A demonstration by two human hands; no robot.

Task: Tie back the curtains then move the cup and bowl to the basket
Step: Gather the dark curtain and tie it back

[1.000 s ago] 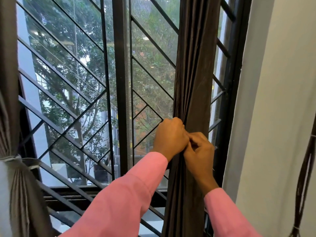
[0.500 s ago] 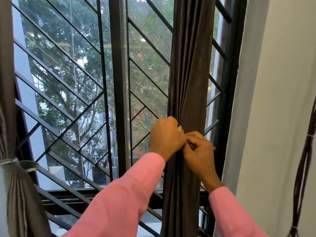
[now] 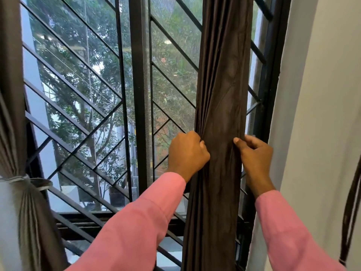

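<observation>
A dark brown right curtain (image 3: pixel 220 90) hangs gathered into a narrow column in front of the barred window. My left hand (image 3: pixel 186 153) grips its left edge, fingers curled into the folds. My right hand (image 3: pixel 255 153) pinches its right edge at the same height. At the far left the left curtain (image 3: pixel 13 133) is bunched and bound by a pale tieback (image 3: pixel 21 179). No tieback shows around the right curtain. Cup, bowl and basket are out of view.
Black diagonal window bars (image 3: pixel 78 90) and a thick centre frame post (image 3: pixel 137 94) stand behind the curtains, trees beyond. A white wall (image 3: pixel 320 114) runs along the right, with dark cords (image 3: pixel 351 212) hanging at the right edge.
My two hands were touching at the middle of the curtain; now they have moved apart, left hand to the left edge and right hand to the right edge.
</observation>
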